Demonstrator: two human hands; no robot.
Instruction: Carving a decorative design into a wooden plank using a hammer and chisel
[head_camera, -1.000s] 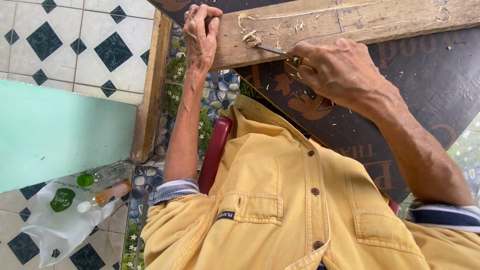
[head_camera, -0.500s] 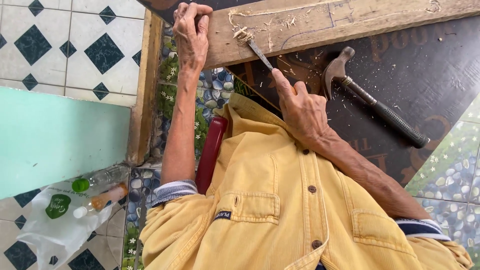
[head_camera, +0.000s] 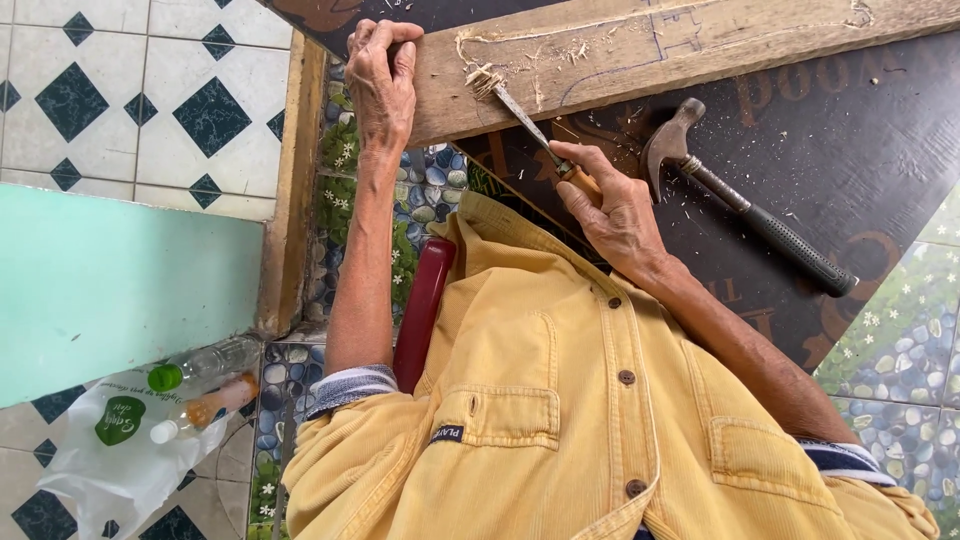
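Left hand (head_camera: 382, 75) clamps the end of the stiff, heavy, pencil-marked wooden plank (head_camera: 640, 50). Right hand (head_camera: 610, 205) grips the slim steel chisel (head_camera: 520, 115) by its wooden handle, below the plank.

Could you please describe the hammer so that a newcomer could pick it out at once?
Find the long wooden plank along the top. Just below it, on the dark board, lies the hammer, beside the right hand. Its curved claw head and black textured grip set it apart.

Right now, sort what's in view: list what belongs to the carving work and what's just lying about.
In use:
- wooden plank, gripped by left hand
- chisel, held by right hand
- hammer, lying close by

Lying about:
- plastic bag
- bottles
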